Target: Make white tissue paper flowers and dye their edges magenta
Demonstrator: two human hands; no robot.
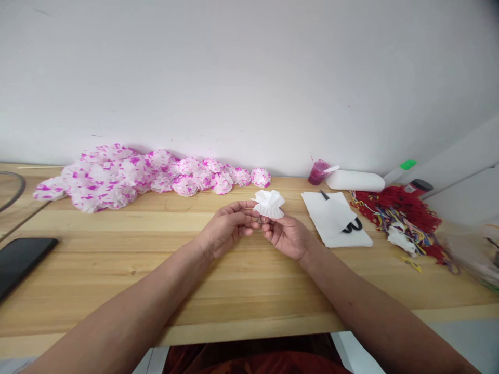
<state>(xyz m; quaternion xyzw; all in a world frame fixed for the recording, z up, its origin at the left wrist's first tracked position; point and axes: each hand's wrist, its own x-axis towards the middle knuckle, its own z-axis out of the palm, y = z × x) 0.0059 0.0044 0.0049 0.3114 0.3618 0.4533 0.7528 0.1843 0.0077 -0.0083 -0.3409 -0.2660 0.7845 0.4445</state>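
A ruffled white paper flower is held up between my two hands over the middle of the table. My left hand pinches it from the left, fingers closed at its gathered base. From the right, the closed fingers of my right hand meet the same base. A small dark bit shows between the fingertips, too small to name. To the right lies a stack of white paper sheets, with black-handled scissors partly covered by a loose sheet.
White-and-magenta paper flowers are heaped along the wall. A cup of magenta liquid stands beside a white roll. Red and mixed-colour yarn lies at the right, near a clear plastic bag. A black phone is at the left.
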